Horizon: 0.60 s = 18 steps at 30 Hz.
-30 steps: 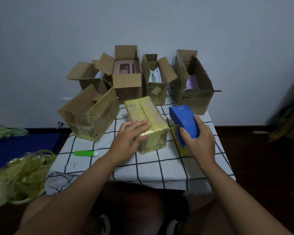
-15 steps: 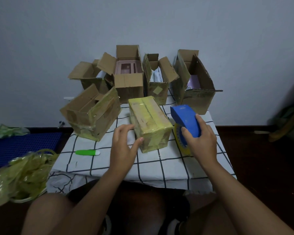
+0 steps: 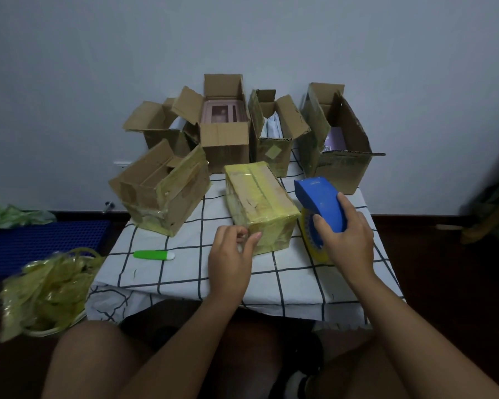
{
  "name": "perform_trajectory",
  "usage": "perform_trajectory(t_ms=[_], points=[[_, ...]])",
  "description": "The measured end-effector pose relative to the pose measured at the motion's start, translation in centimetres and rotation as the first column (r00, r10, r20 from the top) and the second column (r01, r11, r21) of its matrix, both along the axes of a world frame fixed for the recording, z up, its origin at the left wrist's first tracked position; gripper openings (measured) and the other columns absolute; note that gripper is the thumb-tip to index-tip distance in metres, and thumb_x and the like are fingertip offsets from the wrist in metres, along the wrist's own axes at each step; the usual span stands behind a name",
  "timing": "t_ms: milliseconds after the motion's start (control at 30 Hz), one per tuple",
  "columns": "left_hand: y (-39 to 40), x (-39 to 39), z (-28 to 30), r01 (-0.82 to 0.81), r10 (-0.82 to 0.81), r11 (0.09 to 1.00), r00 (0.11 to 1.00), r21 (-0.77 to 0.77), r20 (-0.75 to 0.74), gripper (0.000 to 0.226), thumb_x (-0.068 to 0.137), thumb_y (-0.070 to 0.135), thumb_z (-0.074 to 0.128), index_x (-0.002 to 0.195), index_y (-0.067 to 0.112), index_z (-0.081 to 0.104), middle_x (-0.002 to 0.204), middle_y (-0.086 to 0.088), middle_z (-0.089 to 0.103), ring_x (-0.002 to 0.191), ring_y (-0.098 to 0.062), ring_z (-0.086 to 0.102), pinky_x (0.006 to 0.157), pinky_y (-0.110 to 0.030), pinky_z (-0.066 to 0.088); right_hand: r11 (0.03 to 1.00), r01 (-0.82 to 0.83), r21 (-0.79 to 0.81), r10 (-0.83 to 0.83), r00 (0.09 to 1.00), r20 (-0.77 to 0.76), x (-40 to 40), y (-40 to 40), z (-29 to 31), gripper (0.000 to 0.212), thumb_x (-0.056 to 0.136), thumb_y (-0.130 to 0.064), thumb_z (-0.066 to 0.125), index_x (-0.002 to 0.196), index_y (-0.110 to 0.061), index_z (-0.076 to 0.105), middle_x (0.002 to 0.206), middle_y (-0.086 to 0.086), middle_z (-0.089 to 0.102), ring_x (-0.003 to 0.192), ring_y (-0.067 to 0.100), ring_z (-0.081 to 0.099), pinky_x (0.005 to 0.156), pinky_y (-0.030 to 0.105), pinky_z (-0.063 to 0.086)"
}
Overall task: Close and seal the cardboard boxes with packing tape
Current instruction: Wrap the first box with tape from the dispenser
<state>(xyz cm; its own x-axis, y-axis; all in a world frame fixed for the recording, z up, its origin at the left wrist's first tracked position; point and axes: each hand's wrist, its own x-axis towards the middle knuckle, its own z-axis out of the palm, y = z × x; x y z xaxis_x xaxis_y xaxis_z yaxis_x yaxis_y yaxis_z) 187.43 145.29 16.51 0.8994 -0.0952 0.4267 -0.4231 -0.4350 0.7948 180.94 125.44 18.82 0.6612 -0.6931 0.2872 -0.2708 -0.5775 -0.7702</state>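
Head view, looking down over a low worktop (image 3: 300,283) covered with a white cloth with black grid lines.

At centre, a closed cardboard box wrapped in yellowish packing tape (image 3: 260,203), lying on the cloth with one short end towards the camera. Left hand (image 3: 231,260) at the near left corner of this box, thumb and forefinger close together as if pinching something thin; what is pinched too small and clear to make out, maybe a tape end. Remaining fingers curled and hidden behind the back of the hand.

Just right of the box, a blue plastic tape dispenser (image 3: 320,203) gripped from above by the right hand (image 3: 346,240), fingers wrapped round its body. Below it, a yellow tape roll (image 3: 314,249), only partly visible, the rest covered by hand and dispenser.

Left of centre, a tipped cardboard box with old tape on its side (image 3: 162,191), opening turned towards the upper left, inside dark. Behind, along the grey wall, four open cardboard boxes (image 3: 225,136) with flaps up; contents only half seen: something pink in one, white in another, purple in the rightmost.

On the cloth near the left, a green and white utility knife (image 3: 153,254), details unclear. On the floor at left, a heap of crumpled yellowish used tape (image 3: 46,286), blurred. Bare knees at the bottom edge, cut off.
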Motion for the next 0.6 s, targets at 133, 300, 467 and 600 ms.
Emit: perform_trajectory(t_ms=[133,300,467,600], points=[[0.0,0.7,0.5,-0.003,-0.014,0.988,0.994,0.155,0.109,0.018,0.092,0.029,0.067,0.087,0.013,0.061,0.089,0.008,0.052,0.074,-0.007,0.048,0.059,-0.026,0.038,1.000,-0.007,0.011,0.007,1.000,-0.006,0.0,-0.1,0.1,0.069,0.088,-0.046,0.066,0.149,-0.030,0.038,0.110,-0.003,0.046,0.101,0.017,0.048,0.082,0.037,0.045],[0.9,1.9,0.4,-0.009,-0.020,0.978,0.991,0.211,0.136,0.011,0.096,0.020,0.061,0.090,0.012,0.065,0.091,0.004,0.056,0.079,-0.019,0.057,0.062,-0.030,0.043,1.000,-0.009,0.017,0.010,1.000,-0.011,-0.1,-0.1,0.1,0.070,0.088,-0.047,0.066,0.149,-0.030,0.038,0.109,-0.002,0.047,0.102,0.018,0.049,0.084,0.040,0.048],[1.7,2.1,0.9,0.034,-0.043,0.987,0.998,0.154,0.052,0.034,0.097,0.028,0.060,0.130,0.020,0.057,0.114,0.006,0.051,0.095,-0.006,0.053,0.069,-0.020,0.041,1.000,-0.009,0.019,0.010,1.000,-0.013,-0.1,-0.1,0.1,0.070,0.088,-0.047,0.066,0.150,-0.031,0.037,0.108,-0.002,0.046,0.101,0.018,0.049,0.083,0.039,0.047],[2.4,4.2,1.4,0.280,-0.286,0.952,0.958,0.121,0.030,0.038,0.098,0.019,0.057,0.132,0.036,0.057,0.116,0.006,0.048,0.098,-0.009,0.054,0.079,-0.026,0.052,1.000,-0.015,0.018,0.015,1.000,-0.019,-0.2,-0.1,0.1,0.070,0.089,-0.047,0.066,0.150,-0.031,0.037,0.108,-0.002,0.046,0.100,0.018,0.049,0.082,0.038,0.047]])
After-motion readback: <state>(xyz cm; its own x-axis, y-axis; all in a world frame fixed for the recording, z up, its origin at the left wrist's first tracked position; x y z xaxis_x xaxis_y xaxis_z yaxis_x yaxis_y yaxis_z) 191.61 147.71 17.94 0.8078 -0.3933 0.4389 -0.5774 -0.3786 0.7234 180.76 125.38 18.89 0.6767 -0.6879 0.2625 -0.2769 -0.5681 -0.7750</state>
